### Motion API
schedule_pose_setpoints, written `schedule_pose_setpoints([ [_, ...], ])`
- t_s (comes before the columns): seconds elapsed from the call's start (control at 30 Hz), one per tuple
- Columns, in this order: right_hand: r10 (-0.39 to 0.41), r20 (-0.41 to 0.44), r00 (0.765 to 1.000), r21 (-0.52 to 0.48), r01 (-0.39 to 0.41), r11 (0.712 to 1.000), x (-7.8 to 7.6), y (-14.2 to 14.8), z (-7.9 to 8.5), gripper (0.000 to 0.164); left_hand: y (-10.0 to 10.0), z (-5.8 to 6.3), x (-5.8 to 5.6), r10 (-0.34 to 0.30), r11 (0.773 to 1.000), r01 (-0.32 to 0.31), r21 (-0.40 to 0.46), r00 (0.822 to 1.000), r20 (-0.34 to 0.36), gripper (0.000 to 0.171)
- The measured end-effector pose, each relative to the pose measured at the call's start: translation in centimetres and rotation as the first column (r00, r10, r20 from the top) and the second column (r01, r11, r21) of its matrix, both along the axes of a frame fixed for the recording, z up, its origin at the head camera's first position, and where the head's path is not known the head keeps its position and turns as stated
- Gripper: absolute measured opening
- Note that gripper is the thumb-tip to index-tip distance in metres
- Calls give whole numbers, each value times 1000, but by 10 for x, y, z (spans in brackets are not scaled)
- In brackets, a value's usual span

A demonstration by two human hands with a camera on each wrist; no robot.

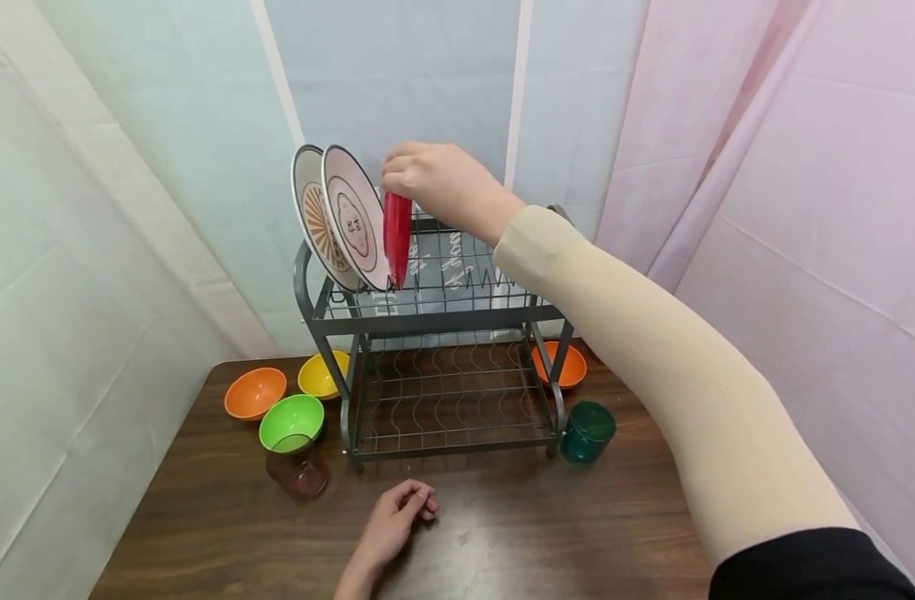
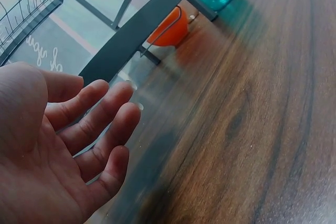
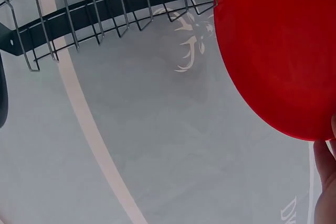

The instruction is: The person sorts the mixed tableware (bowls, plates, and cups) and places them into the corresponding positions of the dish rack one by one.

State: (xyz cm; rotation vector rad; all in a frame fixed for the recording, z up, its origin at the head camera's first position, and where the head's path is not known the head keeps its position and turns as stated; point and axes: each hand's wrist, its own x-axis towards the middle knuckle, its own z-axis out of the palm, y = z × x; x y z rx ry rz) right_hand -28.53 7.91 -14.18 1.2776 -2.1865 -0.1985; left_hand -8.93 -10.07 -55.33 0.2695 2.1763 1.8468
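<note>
A round red plate (image 1: pixel 397 243), edge-on from the head but broad-faced at the right wrist, is pinched upright by the right hand (image 1: pixel 444 177) at the upper tier of a dark metal rack (image 1: pixel 442 320); the left hand (image 1: pixel 397 515) is loosely bent, empty.

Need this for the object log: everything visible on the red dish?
The red dish is plain red and smooth with a rounded rim, and looks like plastic. It is upright, nearly edge-on in the head view, partly cut off in the right wrist view. The right hand grips its top edge. It is at the upper tier of the rack, just right of the patterned plates; whether it touches the wires is unclear.
</note>
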Motion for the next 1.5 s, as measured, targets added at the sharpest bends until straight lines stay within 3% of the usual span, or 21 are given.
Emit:
schedule_pose_setpoints([
  [0.43, 19, -57, 998, -1, -19, 1000, -2, -5, -5, 19, 1, 2, 2, 16, 1000, -17, 14, 999, 41, 28],
  [0.6, 18, -98, 995, -30, -21, 999, -2, -9, -11, 28, 1, 3, 2, 18, 999, -20, 30, 998, 66, 27],
  [0.93, -13, 13, 1000, -74, 14, 997, 0, -17, -23, 34, 2, 2, 3, 34, 999, -36, 31, 998, 51, 27],
  [1.1, -72, 72, 995, -52, 76, 996, 4, -18, -27, 42, -13, -2, 1, 112, 994, -113, 12, 993, 36, 25],
  [1.23, -96, 82, 992, -44, 99, 994, 5, -20, -27, 46, -31, 2, -3, 258, 966, -258, -4, 966, 8, 22],
  [1.37, -66, 72, 995, -58, 71, 996, 6, -20, -29, 46, -45, 9, -4, 401, 916, -400, 24, 916, -29, 21],
  [1.5, -25, 74, 997, -79, 31, 996, 6, -20, -32, 49, -52, 14, -4, 489, 871, -483, 87, 870, -65, 20],
])
